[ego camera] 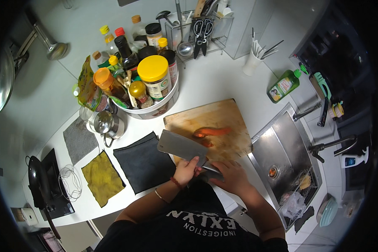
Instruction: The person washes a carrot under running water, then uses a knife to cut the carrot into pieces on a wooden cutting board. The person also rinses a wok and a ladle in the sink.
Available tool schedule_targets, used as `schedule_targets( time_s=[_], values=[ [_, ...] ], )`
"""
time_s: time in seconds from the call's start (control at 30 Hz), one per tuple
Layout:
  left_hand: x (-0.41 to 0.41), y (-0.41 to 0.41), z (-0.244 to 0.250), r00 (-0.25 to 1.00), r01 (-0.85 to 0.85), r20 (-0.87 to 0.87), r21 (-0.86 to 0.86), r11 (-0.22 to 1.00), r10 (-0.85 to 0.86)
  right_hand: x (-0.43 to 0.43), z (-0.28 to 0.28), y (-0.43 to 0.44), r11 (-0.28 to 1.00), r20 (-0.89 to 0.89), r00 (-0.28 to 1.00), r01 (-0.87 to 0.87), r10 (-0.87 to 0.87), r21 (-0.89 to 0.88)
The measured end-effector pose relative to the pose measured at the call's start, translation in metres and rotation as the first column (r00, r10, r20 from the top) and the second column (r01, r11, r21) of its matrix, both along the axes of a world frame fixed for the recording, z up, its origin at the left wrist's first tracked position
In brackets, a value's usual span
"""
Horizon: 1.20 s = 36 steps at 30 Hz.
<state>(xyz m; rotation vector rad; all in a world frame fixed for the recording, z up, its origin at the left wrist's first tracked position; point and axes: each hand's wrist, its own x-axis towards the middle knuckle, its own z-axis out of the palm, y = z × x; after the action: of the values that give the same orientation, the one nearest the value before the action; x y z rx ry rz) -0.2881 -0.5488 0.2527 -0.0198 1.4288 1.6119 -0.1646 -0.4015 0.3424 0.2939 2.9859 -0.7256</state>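
A broad cleaver (pixel 179 145) lies slantwise over the near left part of a wooden cutting board (pixel 236 116), its blade towards the left. My left hand (pixel 186 172) pinches the blade's lower edge close to the handle, thumb on top. The handle runs under my right hand (pixel 231 177), whose fingers are bent around it; part of the grip is hidden. Beyond the blade rests an orange carrot (pixel 212 131), long and slightly curved. A smaller orange piece (pixel 207 143) sits between carrot and blade, partly covered by the blade.
A dark folded cloth (pixel 145 163) and a yellow cloth (pixel 103 178) lie left of the board. Behind stands a round bin (pixel 154 110) crowded with bottles and jars. To the right are a steel sink (pixel 271 148), a faucet (pixel 330 144) and green dish soap (pixel 283 86).
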Motion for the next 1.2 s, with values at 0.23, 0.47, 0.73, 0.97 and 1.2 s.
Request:
schedule_targets(
  time_s=[0.23,0.47,0.73,0.97,1.2],
  values=[
    [-0.004,0.01,0.003,0.955,0.196,-0.245,0.088,0.977,-0.17,-0.022,-0.029,0.003,0.995,-0.044,0.995,0.087,-0.086,0.037],
    [-0.035,-0.032,-0.004,0.112,0.131,-0.941,-0.304,0.944,-0.319,-0.007,-0.015,0.027,0.898,0.097,0.951,0.308,-0.293,-0.314],
    [-0.071,-0.008,-0.008,-0.279,-0.002,-0.866,-0.432,0.902,-0.416,-0.002,-0.036,0.018,0.862,0.133,0.947,0.322,-0.293,-0.391],
    [-0.071,-0.038,0.003,-0.057,0.027,-0.87,-0.492,0.87,-0.49,0.008,-0.052,0.013,0.857,0.215,0.947,0.309,-0.237,-0.413],
    [-0.07,-0.04,-0.006,0.315,0.15,-0.77,-0.538,0.83,-0.556,-0.008,-0.042,0.028,0.935,0.177,0.958,0.263,-0.225,-0.237]
  ],
)
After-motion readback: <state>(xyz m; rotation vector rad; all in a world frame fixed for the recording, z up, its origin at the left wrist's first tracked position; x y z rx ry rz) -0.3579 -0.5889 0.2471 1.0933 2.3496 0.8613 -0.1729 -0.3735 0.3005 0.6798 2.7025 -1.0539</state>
